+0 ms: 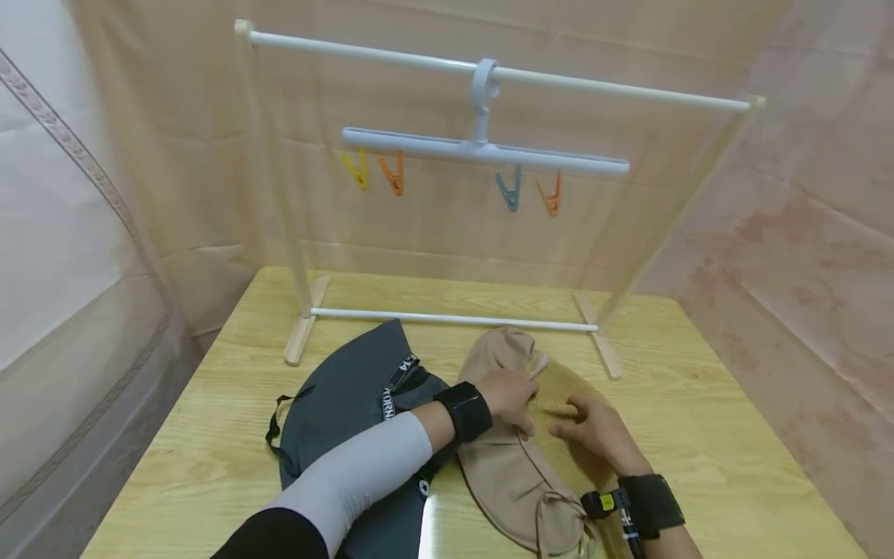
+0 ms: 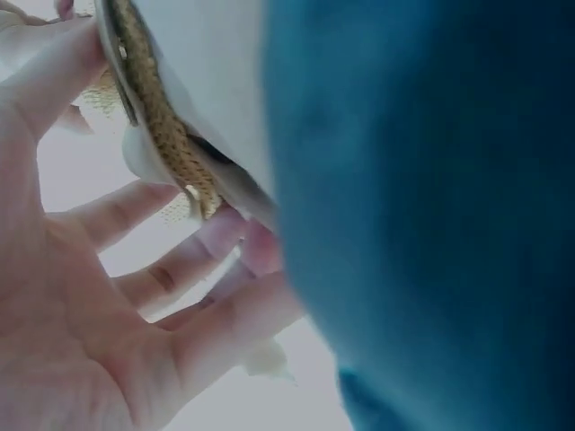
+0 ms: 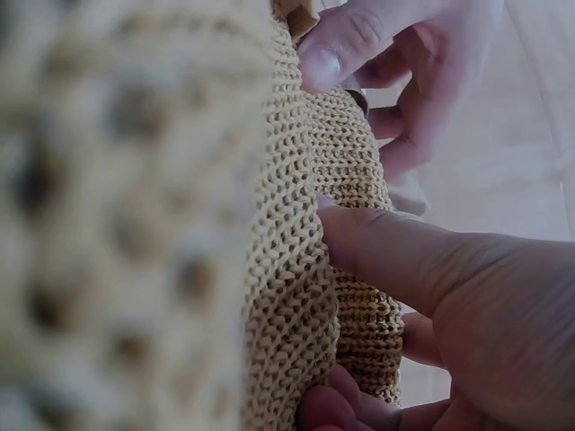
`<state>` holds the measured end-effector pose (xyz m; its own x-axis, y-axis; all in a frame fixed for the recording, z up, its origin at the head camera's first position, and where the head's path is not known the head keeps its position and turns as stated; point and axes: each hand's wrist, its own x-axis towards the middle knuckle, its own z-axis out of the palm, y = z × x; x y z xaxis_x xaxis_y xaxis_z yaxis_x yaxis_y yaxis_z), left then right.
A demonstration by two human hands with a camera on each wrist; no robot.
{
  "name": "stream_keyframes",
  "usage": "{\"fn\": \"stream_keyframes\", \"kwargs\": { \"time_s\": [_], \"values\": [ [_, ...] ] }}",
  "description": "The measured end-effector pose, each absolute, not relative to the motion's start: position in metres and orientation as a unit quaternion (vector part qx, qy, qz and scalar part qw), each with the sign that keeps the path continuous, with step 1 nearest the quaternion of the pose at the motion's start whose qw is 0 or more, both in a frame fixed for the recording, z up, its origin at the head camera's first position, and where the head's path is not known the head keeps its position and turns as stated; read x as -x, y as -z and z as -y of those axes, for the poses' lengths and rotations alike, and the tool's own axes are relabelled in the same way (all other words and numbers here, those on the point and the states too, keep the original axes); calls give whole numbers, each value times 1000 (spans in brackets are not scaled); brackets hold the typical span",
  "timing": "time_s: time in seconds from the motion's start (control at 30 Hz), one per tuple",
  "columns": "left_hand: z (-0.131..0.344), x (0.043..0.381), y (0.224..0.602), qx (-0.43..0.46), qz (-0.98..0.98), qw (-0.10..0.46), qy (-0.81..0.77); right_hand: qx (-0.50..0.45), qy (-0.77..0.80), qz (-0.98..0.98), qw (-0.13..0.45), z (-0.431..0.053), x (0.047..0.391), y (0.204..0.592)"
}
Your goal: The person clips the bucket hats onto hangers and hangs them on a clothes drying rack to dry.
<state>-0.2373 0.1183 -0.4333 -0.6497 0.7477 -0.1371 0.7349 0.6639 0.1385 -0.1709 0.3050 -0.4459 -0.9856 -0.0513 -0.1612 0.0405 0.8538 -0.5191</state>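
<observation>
A beige sun hat with a knitted straw-coloured part lies on the table, its brim fanned toward the front. My left hand reaches across and pinches the hat near its upper middle, at the seam between cloth and knit. On the knit's right side, my right hand holds an edge between thumb and fingers. The right wrist view shows both thumbs on the folded knit edge, fingers partly hidden behind it. A dark grey sun hat with a lettered band lies left, under my left forearm.
Behind the hats stands a white rack with wooden feet. From its top bar hangs a pale blue hanger carrying several coloured clips. Cloth drapes surround the wooden table.
</observation>
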Motion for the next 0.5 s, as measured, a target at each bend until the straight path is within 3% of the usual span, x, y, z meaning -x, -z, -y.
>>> {"fn": "stream_keyframes", "kwargs": {
  "time_s": [0.5],
  "values": [
    [-136, 244, 432, -391, -914, 91, 52, 16, 246, -964, 101, -303, 176, 440]
  ]
}}
